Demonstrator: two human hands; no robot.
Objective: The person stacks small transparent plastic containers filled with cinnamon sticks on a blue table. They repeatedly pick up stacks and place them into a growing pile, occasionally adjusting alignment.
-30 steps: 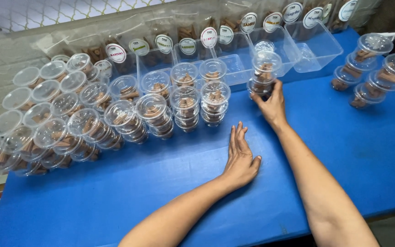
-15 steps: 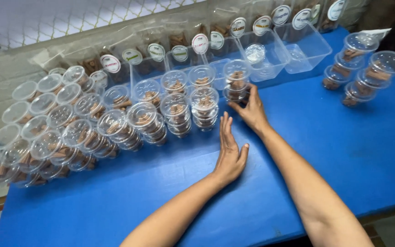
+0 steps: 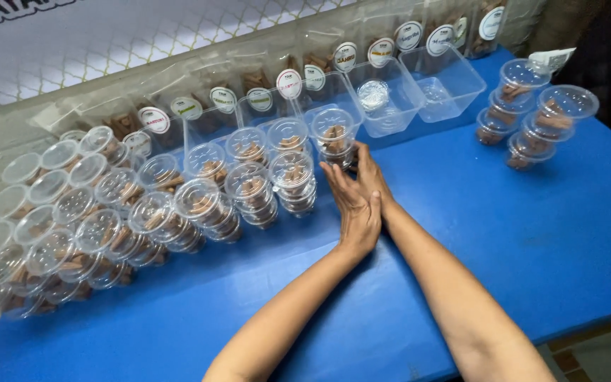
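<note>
A stack of clear lidded cups [image 3: 334, 136] with brown snack pieces inside stands at the right end of two rows of like stacks on the blue table [image 3: 532, 240]. My right hand [image 3: 374, 175] lies just right of that stack, its fingertips against the stack's base. In front of it, my left hand [image 3: 353, 211] rests with fingers stretched out and together, covering part of the right hand. Its fingertips are close to the neighbouring stack [image 3: 293, 180]. Neither hand holds anything.
Many more filled cup stacks [image 3: 72, 212] crowd the table's left half. A separate cluster of cups [image 3: 532, 120] stands at the far right. Two clear open tubs [image 3: 447, 81] sit behind, one with a lid inside. Clear bags with round labels [image 3: 289, 83] line the wall.
My right hand has slid the cup stack leftwards until it stands beside the rows. My left hand has moved forward from the bare table to lie against the right hand.
</note>
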